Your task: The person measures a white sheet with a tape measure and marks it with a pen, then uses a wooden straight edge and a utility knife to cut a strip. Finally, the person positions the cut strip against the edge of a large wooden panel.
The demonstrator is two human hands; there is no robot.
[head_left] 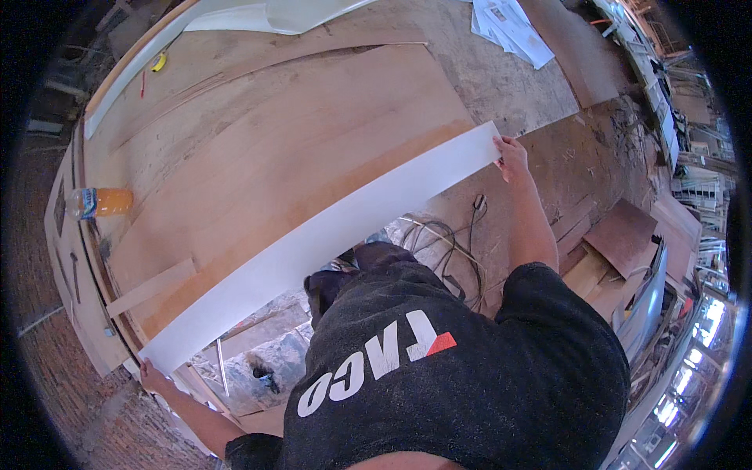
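Note:
A long white strip (pixel 329 227) stretches across the near edge of the wooden sheet, running from lower left to upper right. My left hand (pixel 155 378) grips its lower-left end, with the fingertips at the corner. At the opposite end my right hand (pixel 511 155) pinches the strip's short edge. Beneath and beyond the strip lies a large brown plywood sheet (pixel 313 133) on the worktable. A narrow wooden offcut (pixel 153 287) rests on that sheet near its left end.
An orange drink bottle (pixel 110 203) lies at the left edge. A yellow tape measure (pixel 160 62) and a red pencil (pixel 142 84) lie far left. White papers (pixel 511 31) sit at the back right. Black cables (pixel 450 243) and stacked boards (pixel 619 235) are on the floor at right.

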